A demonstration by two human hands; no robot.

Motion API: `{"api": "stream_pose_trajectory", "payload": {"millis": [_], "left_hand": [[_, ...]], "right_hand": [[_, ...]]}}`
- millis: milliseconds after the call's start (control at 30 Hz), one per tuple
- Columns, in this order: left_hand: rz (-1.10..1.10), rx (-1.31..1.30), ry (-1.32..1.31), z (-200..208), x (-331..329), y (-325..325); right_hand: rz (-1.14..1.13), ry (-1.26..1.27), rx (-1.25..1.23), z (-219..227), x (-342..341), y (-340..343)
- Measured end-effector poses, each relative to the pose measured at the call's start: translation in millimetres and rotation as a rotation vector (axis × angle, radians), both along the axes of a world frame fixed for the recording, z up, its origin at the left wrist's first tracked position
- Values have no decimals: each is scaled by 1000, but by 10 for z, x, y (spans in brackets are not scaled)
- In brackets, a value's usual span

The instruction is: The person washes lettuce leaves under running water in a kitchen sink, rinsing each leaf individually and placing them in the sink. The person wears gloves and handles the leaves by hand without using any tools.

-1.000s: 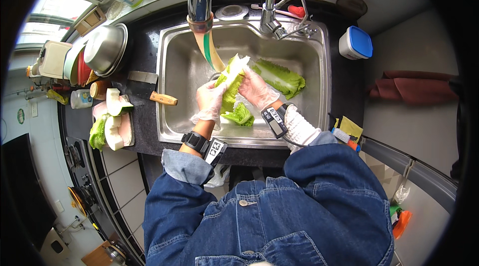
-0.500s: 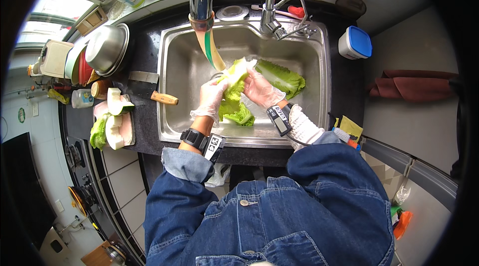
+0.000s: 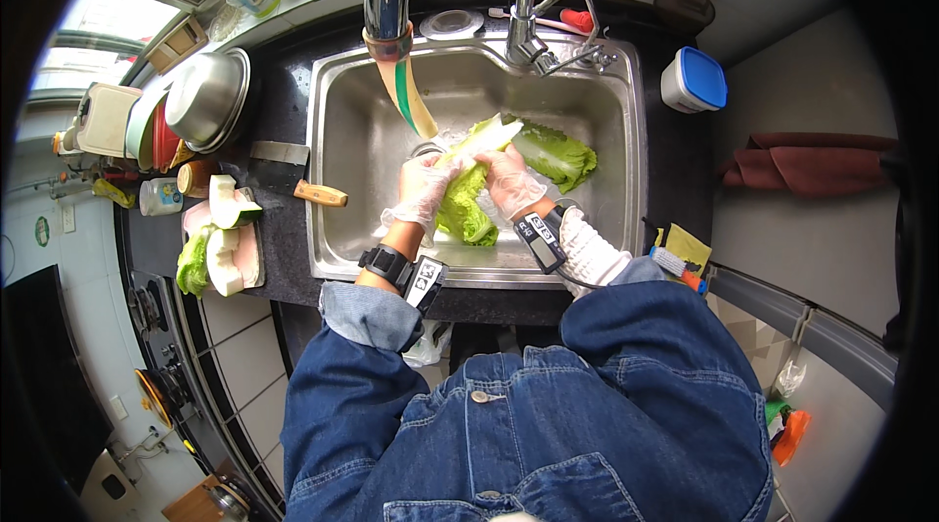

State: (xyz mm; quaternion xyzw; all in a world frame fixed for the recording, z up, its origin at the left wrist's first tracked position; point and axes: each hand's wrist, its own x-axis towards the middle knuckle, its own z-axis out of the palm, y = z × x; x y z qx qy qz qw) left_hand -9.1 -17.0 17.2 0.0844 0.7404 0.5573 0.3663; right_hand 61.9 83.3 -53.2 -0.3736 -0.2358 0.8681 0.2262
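A yellow-green lettuce leaf (image 3: 468, 212) with a pale, wide rib is held between my two hands over the steel sink (image 3: 357, 258). My left hand (image 3: 419, 187), in a thin transparent glove, closes on its left edge below the tap's spout. My gloved right hand (image 3: 513, 181) grips the rib end from the right. The leaf's frilly part hangs down toward me. Behind my right hand, more lettuce (image 3: 558, 155) lies on the sink floor. From the tap (image 3: 389, 8) a striped cream-and-green sleeve (image 3: 409, 96) reaches down close to my left hand; I cannot tell whether water runs.
A cleaver (image 3: 318, 192) with a wooden handle lies left of the sink, its handle at the rim. Farther left are cut melon pieces (image 3: 227, 263), jars (image 3: 161, 196) and steel bowls (image 3: 207, 96). A blue-lidded tub (image 3: 696, 82) stands on the right.
Both hands have turned the leaf, so its pale rib now points up and to the right. My right hand has shifted slightly and its fingers have curled over the rib.
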Motion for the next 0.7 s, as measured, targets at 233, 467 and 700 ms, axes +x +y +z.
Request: {"api": "stream_pose_trajectory", "payload": {"millis": [233, 467, 700], "left_hand": [[-42, -81, -10, 74, -104, -89], [-97, -73, -27, 138, -170, -149], [-58, -55, -2, 139, -234, -178]], "right_hand": [[121, -297, 148, -150, -49, 194], [259, -440, 405, -155, -151, 362], [345, -7, -295, -53, 127, 557]]}}
